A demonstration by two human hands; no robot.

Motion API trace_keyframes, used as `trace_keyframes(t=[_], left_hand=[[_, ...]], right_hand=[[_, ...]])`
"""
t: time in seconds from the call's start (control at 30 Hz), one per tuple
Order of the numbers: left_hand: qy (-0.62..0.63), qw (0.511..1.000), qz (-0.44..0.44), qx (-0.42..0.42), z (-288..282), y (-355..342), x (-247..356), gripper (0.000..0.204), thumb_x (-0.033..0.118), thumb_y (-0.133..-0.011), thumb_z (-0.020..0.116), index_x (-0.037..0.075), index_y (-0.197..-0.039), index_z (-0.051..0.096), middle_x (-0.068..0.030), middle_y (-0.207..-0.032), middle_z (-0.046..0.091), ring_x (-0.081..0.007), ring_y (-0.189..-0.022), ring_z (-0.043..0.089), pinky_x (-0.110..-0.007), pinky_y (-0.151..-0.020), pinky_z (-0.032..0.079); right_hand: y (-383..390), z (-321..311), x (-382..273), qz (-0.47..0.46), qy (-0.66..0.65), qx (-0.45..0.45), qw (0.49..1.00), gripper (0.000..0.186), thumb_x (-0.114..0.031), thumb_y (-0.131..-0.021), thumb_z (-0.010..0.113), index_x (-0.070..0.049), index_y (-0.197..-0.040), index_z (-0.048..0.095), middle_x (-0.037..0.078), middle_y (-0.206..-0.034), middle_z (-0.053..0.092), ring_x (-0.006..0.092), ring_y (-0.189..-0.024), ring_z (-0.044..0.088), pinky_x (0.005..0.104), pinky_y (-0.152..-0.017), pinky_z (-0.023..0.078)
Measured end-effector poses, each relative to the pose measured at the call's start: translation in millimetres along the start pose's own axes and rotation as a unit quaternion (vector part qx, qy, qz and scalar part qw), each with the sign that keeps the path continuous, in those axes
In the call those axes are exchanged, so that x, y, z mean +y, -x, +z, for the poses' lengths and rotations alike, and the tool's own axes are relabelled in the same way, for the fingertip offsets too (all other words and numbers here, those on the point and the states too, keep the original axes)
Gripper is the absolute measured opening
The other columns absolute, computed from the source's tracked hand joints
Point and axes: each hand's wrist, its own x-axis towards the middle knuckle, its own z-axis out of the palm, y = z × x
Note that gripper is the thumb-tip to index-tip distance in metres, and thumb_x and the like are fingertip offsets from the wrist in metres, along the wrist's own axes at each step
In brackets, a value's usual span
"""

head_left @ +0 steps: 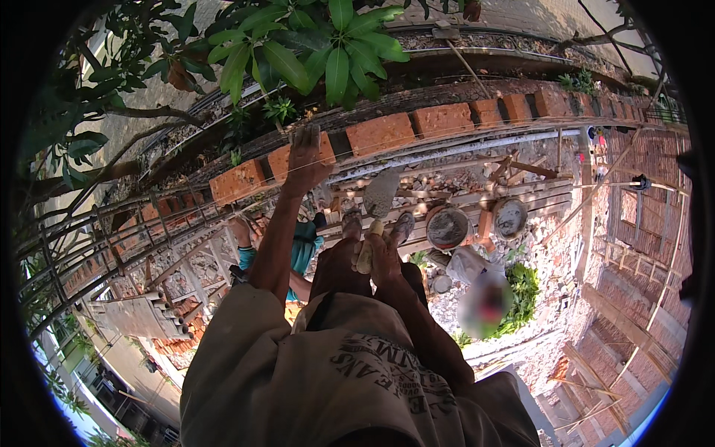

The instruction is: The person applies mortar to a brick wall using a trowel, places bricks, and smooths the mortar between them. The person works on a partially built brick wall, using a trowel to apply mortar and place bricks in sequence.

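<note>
Left hand (307, 158) laid flat over a brick (281, 162) in the wall's top row, fingers extended. Right hand (384, 257) wrapped around the handle of a trowel (382, 190), blade pointing at the row, mortar on it. String (372, 149) runs along the bricks. Two mortar buckets (447, 227) (510, 218) sit below, right of the trowel.

Right of the right hand (383, 257), planks (547, 203) carry two round tubs (448, 245) of grey mortar (511, 216); under the left hand (305, 158), the wall (339, 144) bears spaced orange bricks (380, 134).
</note>
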Motion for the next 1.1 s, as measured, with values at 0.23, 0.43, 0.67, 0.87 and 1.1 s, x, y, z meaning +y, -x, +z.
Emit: trace_keyframes(t=[0.23, 0.43, 0.67, 0.87, 1.1], left_hand=[[0.062, 0.994, 0.080, -0.048, 23, -53, 49, 0.097, 0.026, -0.056, 0.080, -0.004, -0.136, 0.033, -0.0247, -0.130, 0.043, -0.0397, -0.125, 0.039, -0.049, -0.110, 0.026], [0.140, 0.983, 0.109, -0.039, 27, -64, 36, 0.083, 0.018, -0.054, 0.073, -0.008, -0.126, 0.042, -0.0266, -0.123, 0.046, -0.0419, -0.114, 0.046, -0.048, -0.100, 0.036], [0.100, 0.987, 0.126, 0.006, 25, -53, 33, 0.081, 0.016, -0.054, 0.072, -0.010, -0.124, 0.042, -0.0275, -0.119, 0.050, -0.0419, -0.116, 0.046, -0.050, -0.111, 0.025], [0.098, 0.992, 0.059, -0.048, 24, -51, 37, 0.085, 0.018, -0.054, 0.074, -0.009, -0.128, 0.040, -0.0265, -0.120, 0.051, -0.0418, -0.118, 0.045, -0.052, -0.115, 0.017], [0.096, 0.992, 0.073, -0.029, 15, -50, 44, 0.081, 0.015, -0.054, 0.072, -0.009, -0.125, 0.042, -0.0248, -0.120, 0.050, -0.0417, -0.114, 0.046, -0.048, -0.113, 0.024]], right_hand=[[13, -77, 3, -0.110, 0.141, 0.128, 0.976, 0.022, -0.025, -0.088, 0.055, -0.004, -0.085, 0.051, 0.008, -0.069, 0.057, 0.0191, -0.052, 0.057, 0.0306, -0.048, 0.048], [29, -95, 3, -0.055, 0.130, 0.180, 0.974, 0.024, -0.024, -0.088, 0.057, 0.000, -0.090, 0.052, 0.009, -0.066, 0.058, 0.0180, -0.053, 0.058, 0.0302, -0.049, 0.048], [24, -79, 9, -0.062, 0.228, 0.228, 0.945, 0.016, -0.014, -0.082, 0.057, 0.001, -0.084, 0.051, 0.008, -0.061, 0.056, 0.0194, -0.054, 0.060, 0.0339, -0.046, 0.048], [16, -61, -5, -0.288, 0.607, 0.161, 0.723, 0.046, -0.014, -0.085, 0.059, 0.007, -0.122, 0.041, 0.026, -0.092, 0.059, 0.0462, -0.071, 0.059, 0.0470, -0.056, 0.049], [-16, -19, -58, -0.236, 0.755, 0.185, 0.583, 0.064, -0.007, -0.082, 0.053, 0.013, -0.137, 0.025, 0.031, -0.114, 0.048, 0.0438, -0.094, 0.056, 0.0480, -0.074, 0.048]])
